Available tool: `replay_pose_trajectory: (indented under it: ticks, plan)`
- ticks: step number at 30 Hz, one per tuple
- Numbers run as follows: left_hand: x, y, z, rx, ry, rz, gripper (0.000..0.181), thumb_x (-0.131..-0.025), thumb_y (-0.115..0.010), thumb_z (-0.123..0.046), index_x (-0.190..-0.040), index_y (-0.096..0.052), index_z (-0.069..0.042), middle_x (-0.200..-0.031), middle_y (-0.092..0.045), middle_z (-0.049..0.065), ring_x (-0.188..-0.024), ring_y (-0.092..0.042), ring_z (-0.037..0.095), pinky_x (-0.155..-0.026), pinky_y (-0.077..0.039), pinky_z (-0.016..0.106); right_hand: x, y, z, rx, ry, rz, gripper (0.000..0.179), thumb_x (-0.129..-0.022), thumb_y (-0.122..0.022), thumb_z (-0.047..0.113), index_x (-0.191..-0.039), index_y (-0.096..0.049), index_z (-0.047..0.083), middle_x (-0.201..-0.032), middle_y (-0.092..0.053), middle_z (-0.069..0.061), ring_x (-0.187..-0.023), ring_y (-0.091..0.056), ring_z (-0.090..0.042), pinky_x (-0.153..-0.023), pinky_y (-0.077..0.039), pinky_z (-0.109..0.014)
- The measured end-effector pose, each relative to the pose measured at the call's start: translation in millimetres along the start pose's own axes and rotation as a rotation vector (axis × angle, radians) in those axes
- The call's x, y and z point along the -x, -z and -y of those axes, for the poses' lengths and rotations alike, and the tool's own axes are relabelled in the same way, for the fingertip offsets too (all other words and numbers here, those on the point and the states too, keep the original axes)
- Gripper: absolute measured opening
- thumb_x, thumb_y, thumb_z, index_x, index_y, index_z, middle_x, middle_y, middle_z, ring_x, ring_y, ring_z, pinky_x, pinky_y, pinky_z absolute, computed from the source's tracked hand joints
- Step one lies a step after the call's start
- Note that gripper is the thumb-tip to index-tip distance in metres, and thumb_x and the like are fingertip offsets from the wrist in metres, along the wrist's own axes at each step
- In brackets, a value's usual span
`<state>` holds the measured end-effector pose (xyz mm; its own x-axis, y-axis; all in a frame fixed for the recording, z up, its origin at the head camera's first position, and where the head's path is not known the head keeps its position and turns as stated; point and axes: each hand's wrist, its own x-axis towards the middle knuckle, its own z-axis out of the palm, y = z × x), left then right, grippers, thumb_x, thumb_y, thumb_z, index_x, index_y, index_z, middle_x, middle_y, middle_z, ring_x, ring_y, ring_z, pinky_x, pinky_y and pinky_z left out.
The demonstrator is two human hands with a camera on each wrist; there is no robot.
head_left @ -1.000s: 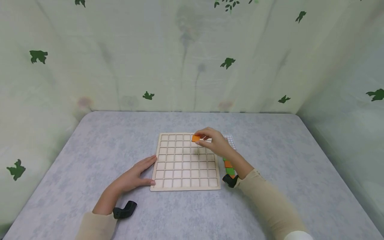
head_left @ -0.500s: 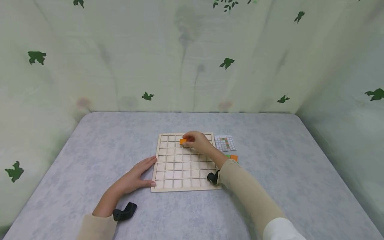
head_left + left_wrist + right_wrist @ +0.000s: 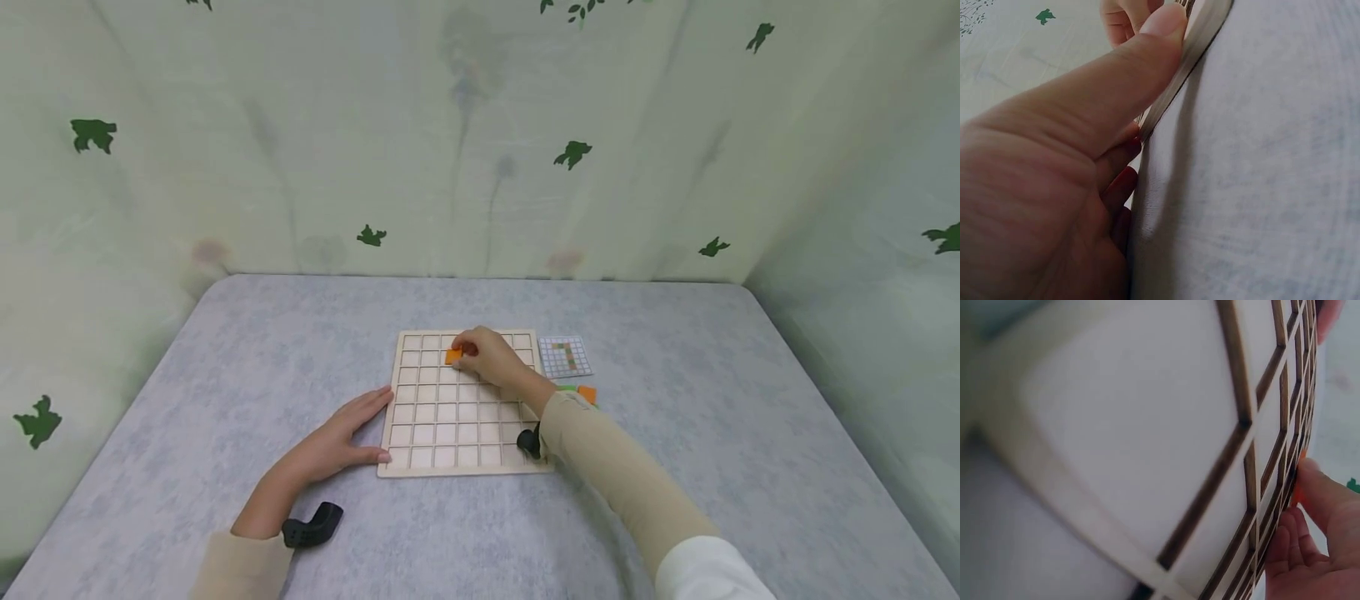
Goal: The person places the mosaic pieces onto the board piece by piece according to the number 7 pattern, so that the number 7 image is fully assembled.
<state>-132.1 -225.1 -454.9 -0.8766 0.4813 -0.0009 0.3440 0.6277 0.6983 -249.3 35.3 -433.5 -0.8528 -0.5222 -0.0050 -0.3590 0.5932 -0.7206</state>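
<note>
A light wooden grid board [image 3: 446,412] with square cells lies flat on the table. My right hand [image 3: 491,358] pinches an orange square tile [image 3: 453,357] between thumb and fingertips, at the second row from the far edge. In the right wrist view only a sliver of that orange tile [image 3: 1298,492] shows against the grid. At the board's left edge rests my left hand [image 3: 337,437], fingers and thumb spread and extended against the rim. The left wrist view shows the left thumb [image 3: 1141,59] on the board's edge.
To the right of the board lies a small printed grid card [image 3: 566,357] with a coloured pattern. Nearer me, an orange tile [image 3: 587,393] and a green tile [image 3: 566,387] are partly hidden by the right sleeve [image 3: 615,467].
My right hand has moved left and slightly nearer with the orange tile, coming down over the board; it has shifted little in the last half second. The left hand has stayed at the edge.
</note>
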Motion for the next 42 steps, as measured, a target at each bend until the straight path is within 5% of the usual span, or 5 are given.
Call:
replay_pose_trajectory:
  ticks: [9, 27, 34, 42]
  plan:
    - [0.1, 1.0, -0.4, 0.002, 0.007, -0.004, 0.092, -0.072, -0.071, -0.043, -0.141, -0.026, -0.002, -0.144, -0.023, 0.016, -0.131, -0.016, 0.037, -0.100, -0.017, 0.055, -3.1, 1, 0, 0.043, 0.056, 0.077, 0.030, -0.085, -0.064, 0.015, -0.114, -0.063, 0.012, -0.097, -0.056, 0.000, -0.076, -0.040, -0.015, -0.064, -0.033, -0.024]
    - [0.9, 2.7, -0.9, 0.012, 0.017, -0.006, 0.091, -0.072, -0.071, -0.042, -0.141, -0.027, -0.002, -0.145, -0.023, 0.016, -0.131, -0.015, 0.037, -0.100, -0.017, 0.056, -4.2, -3, 4, 0.016, -0.066, 0.042, 0.026, -0.087, -0.061, 0.014, -0.114, -0.060, 0.014, -0.094, -0.050, -0.001, -0.084, -0.046, -0.015, -0.071, -0.042, -0.027]
    - [1.4, 2.3, -1.4, 0.013, 0.024, -0.001, 0.091, -0.073, -0.071, -0.042, -0.141, -0.027, -0.003, -0.145, -0.022, 0.016, -0.131, -0.015, 0.037, -0.099, -0.017, 0.056, 8.8, 8, 3, -0.210, -0.041, -0.009, 0.038, -0.088, -0.060, 0.014, -0.124, -0.053, 0.009, -0.106, -0.054, -0.008, -0.093, -0.050, -0.018, -0.078, -0.044, -0.030]
    - [-0.8, 1.0, -1.4, 0.021, 0.021, 0.010, 0.090, -0.073, -0.071, -0.042, -0.142, -0.026, -0.004, -0.146, -0.021, 0.014, -0.131, -0.014, 0.036, -0.100, -0.017, 0.056, 54.7, 41, 21, -0.376, 0.124, -0.127, 0.042, -0.087, -0.060, 0.009, -0.126, -0.048, 0.000, -0.114, -0.051, -0.018, -0.104, -0.048, -0.032, -0.088, -0.040, -0.039]
